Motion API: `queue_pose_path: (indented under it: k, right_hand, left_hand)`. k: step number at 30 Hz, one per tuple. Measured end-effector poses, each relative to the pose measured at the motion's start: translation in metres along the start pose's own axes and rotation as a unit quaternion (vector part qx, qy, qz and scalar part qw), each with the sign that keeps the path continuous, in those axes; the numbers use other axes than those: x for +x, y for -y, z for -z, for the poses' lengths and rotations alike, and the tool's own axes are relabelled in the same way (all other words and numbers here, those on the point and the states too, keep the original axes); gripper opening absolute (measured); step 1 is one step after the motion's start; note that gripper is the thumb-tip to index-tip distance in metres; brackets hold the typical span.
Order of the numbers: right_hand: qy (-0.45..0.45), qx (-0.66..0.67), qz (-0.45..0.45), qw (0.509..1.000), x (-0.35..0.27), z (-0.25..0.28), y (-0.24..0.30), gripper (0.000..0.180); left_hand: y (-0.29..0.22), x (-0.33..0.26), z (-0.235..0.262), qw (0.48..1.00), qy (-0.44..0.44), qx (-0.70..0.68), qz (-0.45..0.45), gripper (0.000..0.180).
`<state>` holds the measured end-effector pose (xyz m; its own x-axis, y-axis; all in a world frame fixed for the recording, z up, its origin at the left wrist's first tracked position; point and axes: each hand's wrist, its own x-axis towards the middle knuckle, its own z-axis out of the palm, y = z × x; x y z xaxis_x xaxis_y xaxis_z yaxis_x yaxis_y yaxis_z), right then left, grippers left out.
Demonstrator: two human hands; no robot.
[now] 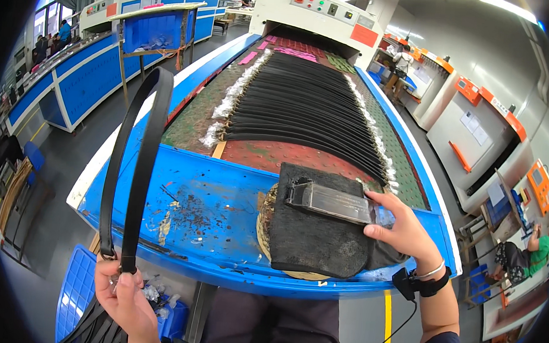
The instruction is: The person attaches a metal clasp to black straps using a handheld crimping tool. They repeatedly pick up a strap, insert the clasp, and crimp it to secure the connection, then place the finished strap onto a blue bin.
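My left hand (122, 297) is closed around the lower ends of a black belt (155, 133), which rises above it in a tall loop. My right hand (405, 228) grips the right end of a flat, clear plastic box (332, 201) between thumb and fingers. That box lies on a dark, worn cloth pad (314, 243), which rests over a round, straw-coloured base (264, 224) at the front of the blue machine ledge (209, 205). Below my left hand hang several more black straps (98, 327).
A row of black straps (304, 104) crosses the red and green conveyor bed (269, 153), with white wrapping at both ends. The bed runs into a white machine housing (315, 14). A blue crate (79, 285) stands low at left. A person in green (537, 247) sits far right.
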<state>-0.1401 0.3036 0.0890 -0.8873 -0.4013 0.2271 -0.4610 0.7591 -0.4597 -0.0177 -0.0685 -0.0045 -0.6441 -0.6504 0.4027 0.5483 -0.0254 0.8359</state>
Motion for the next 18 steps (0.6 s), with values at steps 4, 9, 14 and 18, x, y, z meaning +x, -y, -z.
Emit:
queue_pose_path:
  k: [4,9,14,18]
  right_hand:
    - [-0.008,0.07,-0.028,0.997,-0.002,-0.004,-0.002,0.052]
    - [-0.122,0.424,-0.048,0.896,-0.013,-0.014,0.003,0.045]
    - [-0.253,0.646,0.016,0.72,-0.041,-0.001,-0.013,0.037]
    - [-0.292,0.699,0.072,0.649,-0.083,0.018,-0.005,0.04]
  left_hand:
    - [0.007,-0.001,0.005,0.999,-0.026,0.021,-0.027,0.012]
    - [0.006,-0.001,0.011,0.992,0.005,0.087,-0.086,0.008]
    - [-0.015,-0.001,-0.007,0.976,0.052,0.155,-0.141,0.007]
    - [-0.041,-0.003,-0.038,0.943,0.156,0.243,-0.164,0.013]
